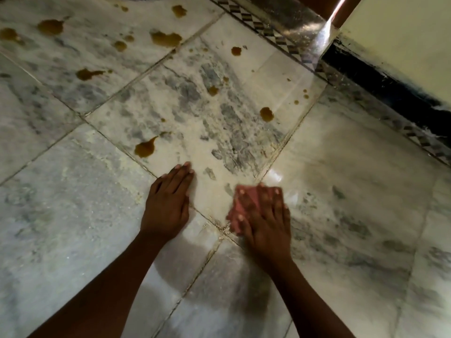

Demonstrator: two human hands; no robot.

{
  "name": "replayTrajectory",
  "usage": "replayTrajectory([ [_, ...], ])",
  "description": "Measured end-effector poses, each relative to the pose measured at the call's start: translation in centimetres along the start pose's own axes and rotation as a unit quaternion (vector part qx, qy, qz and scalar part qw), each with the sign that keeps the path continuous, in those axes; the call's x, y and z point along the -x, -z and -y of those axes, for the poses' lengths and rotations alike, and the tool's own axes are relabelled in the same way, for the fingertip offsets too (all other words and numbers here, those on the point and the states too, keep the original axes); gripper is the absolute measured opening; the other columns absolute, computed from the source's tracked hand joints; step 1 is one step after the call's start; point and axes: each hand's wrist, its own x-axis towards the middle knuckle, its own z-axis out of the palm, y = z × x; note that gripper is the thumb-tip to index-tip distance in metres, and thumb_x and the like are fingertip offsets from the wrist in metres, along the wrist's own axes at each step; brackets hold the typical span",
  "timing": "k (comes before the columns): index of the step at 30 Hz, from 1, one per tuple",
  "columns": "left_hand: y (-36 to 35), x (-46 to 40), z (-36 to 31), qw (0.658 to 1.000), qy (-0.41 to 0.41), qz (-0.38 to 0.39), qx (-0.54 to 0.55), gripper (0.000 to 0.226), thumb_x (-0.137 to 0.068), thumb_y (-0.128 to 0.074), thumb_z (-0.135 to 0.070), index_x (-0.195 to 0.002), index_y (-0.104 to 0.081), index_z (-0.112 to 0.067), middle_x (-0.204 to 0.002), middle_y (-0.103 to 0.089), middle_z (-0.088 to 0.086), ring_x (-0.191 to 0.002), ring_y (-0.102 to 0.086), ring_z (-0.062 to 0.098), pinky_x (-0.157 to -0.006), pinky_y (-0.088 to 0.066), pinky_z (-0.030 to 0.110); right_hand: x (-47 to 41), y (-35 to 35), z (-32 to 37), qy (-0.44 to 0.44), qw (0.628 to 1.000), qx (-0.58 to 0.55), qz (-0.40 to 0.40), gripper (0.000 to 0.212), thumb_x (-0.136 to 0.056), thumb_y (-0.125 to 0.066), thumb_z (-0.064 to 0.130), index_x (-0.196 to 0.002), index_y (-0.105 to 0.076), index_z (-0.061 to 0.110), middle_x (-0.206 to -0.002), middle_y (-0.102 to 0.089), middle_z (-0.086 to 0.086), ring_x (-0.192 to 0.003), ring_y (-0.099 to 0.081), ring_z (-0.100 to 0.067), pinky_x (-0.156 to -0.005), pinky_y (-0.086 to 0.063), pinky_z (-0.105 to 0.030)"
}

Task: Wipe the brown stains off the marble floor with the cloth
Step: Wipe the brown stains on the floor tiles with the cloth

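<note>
A: Where are the hands?
B: Lower centre of the frame. The right hand (262, 217) presses flat, fingers spread, on a pink cloth (240, 211), blurred; the left hand (168, 201) lies open and empty on the marble floor (73, 191), just beside.

A: And the stains?
B: Brown stains (145, 148) dot the tiles above the hands, toward upper left and centre. A dark skirting (380, 84) with a patterned border (266, 28) runs along the upper right.
</note>
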Motion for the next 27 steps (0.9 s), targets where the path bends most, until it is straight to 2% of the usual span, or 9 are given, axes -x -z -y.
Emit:
replayTrajectory([
  [3, -0.1, 0.0, 0.0, 1.0, 0.004, -0.014, 0.008, 0.061, -0.098, -0.044, -0.021, -0.159, -0.046, -0.014, -0.172, -0.036, 0.002, -0.159, -0.033, 0.019, -0.125, -0.032, 0.045, -4.8, -0.2, 0.9, -0.084, 0.996, -0.016, -0.028, 0.065, -0.104, -0.016, 0.068, -0.166, -0.002, 0.051, -0.18, 0.004, -0.001, -0.163, 0.013, -0.04, -0.128, -0.01, -0.068],
  [7, 0.3, -0.1, -0.1, 1.0, 0.011, -0.008, 0.01, 0.063, -0.094, -0.048, -0.018, -0.157, -0.049, -0.013, -0.17, -0.039, 0.003, -0.156, -0.038, 0.022, -0.121, -0.034, 0.045, -8.3, 0.1, 1.7, 0.002, 1.0, 0.013, -0.001, 0.066, -0.103, -0.02, 0.066, -0.166, -0.014, 0.049, -0.179, -0.008, -0.006, -0.161, 0.002, -0.053, -0.124, -0.015, -0.073],
  [9, 0.5, -0.3, -0.1, 1.0, 0.01, 0.0, 0.01, 0.065, -0.093, -0.046, -0.018, -0.157, -0.049, -0.013, -0.17, -0.04, 0.004, -0.156, -0.039, 0.024, -0.12, -0.035, 0.046, -8.5, 0.1, 1.2, 0.012, 1.0, 0.016, -0.013, 0.065, -0.103, -0.023, 0.064, -0.165, -0.02, 0.049, -0.179, -0.012, -0.007, -0.16, -0.003, -0.054, -0.122, -0.019, -0.075],
  [15, 0.9, -0.3, -0.3, 1.0, 0.019, 0.011, 0.015, 0.065, -0.09, -0.051, -0.016, -0.156, -0.05, -0.013, -0.169, -0.042, 0.005, -0.154, -0.042, 0.026, -0.118, -0.036, 0.047, -5.9, -0.5, 4.0, -0.026, 0.999, -0.015, -0.035, 0.059, -0.106, -0.025, 0.063, -0.164, -0.016, 0.056, -0.18, -0.003, 0.005, -0.164, 0.008, -0.04, -0.127, -0.013, -0.067],
  [19, 1.1, -0.4, -0.5, 0.999, 0.023, 0.013, 0.017, 0.068, -0.088, -0.053, -0.016, -0.155, -0.051, -0.014, -0.168, -0.042, 0.005, -0.153, -0.042, 0.026, -0.118, -0.036, 0.046, -1.9, -1.3, 5.4, 0.044, 0.998, 0.008, -0.036, 0.059, -0.108, -0.034, 0.06, -0.164, -0.019, 0.054, -0.18, -0.004, 0.003, -0.165, 0.008, -0.037, -0.129, -0.011, -0.063],
  [22, 0.9, -0.2, -0.3, 1.0, 0.022, 0.012, 0.014, 0.067, -0.089, -0.053, -0.015, -0.156, -0.05, -0.013, -0.168, -0.042, 0.005, -0.154, -0.041, 0.025, -0.119, -0.034, 0.045, 0.2, -1.5, 4.6, 0.056, 0.998, 0.027, -0.025, 0.059, -0.106, -0.036, 0.064, -0.162, -0.021, 0.056, -0.179, -0.006, 0.005, -0.165, 0.006, -0.033, -0.128, -0.015, -0.061],
  [24, 0.8, -0.2, -0.3, 1.0, 0.019, 0.012, 0.018, 0.066, -0.092, -0.052, -0.016, -0.158, -0.048, -0.014, -0.169, -0.041, 0.004, -0.155, -0.039, 0.024, -0.121, -0.032, 0.043, 0.2, -1.3, 4.2, 0.031, 0.999, 0.027, -0.022, 0.061, -0.103, -0.034, 0.068, -0.162, -0.019, 0.059, -0.179, -0.005, 0.006, -0.165, 0.006, -0.03, -0.128, -0.016, -0.061],
  [27, 0.8, -0.1, -0.2, 0.999, 0.023, 0.015, 0.02, 0.064, -0.094, -0.05, -0.018, -0.158, -0.047, -0.015, -0.17, -0.039, 0.003, -0.156, -0.037, 0.022, -0.122, -0.031, 0.043, -2.7, -1.2, 5.3, -0.089, 0.994, -0.026, -0.058, 0.063, -0.102, -0.029, 0.067, -0.163, -0.016, 0.058, -0.18, -0.006, 0.003, -0.165, 0.005, -0.033, -0.129, -0.013, -0.063],
])
